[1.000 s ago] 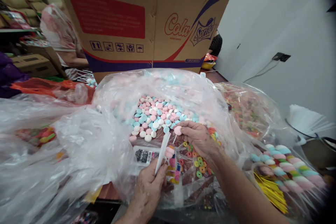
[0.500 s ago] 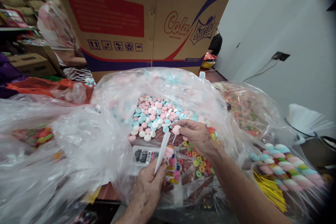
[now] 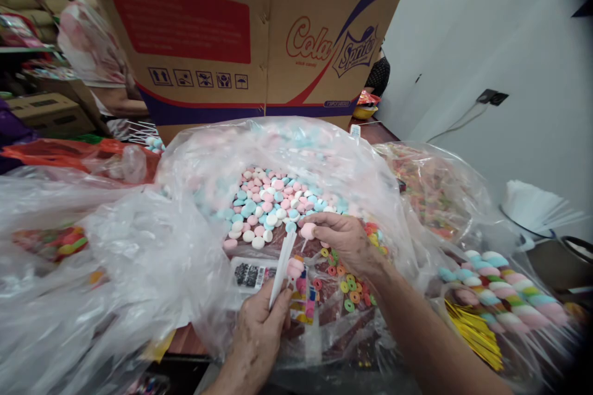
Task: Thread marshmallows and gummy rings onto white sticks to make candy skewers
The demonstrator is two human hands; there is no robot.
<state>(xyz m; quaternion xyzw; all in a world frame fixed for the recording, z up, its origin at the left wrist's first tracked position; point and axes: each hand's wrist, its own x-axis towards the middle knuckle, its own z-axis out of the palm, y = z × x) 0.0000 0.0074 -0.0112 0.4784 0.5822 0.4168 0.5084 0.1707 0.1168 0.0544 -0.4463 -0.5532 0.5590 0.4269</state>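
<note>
My left hand (image 3: pixel 260 321) is closed round a bundle of thin white sticks (image 3: pixel 283 268) that points up and away. Close to its fingers sits a pink marshmallow (image 3: pixel 294 268); I cannot tell whether that hand holds it. Between the thumb and fingertips of my right hand (image 3: pixel 345 241) is another pink marshmallow (image 3: pixel 307 231), with a thin white stick showing beneath it. Just beyond both hands, pink, white and blue marshmallows (image 3: pixel 264 203) spill from a large clear plastic bag (image 3: pixel 365 176). Colourful ring candies (image 3: pixel 351 287) lie below my right hand.
A tall cardboard box (image 3: pixel 204 18) stands behind the bag. Finished marshmallow skewers (image 3: pixel 509 290) and gold twist ties (image 3: pixel 475 336) lie at right, near white sticks in a holder (image 3: pixel 532 207). Crumpled plastic (image 3: pixel 152 271) covers the left. Another person's arm (image 3: pixel 123 102) shows behind.
The view has shifted slightly. Both hands stay close together, still holding the sticks and the pink marshmallow, which now sits a little more turned on its side.
</note>
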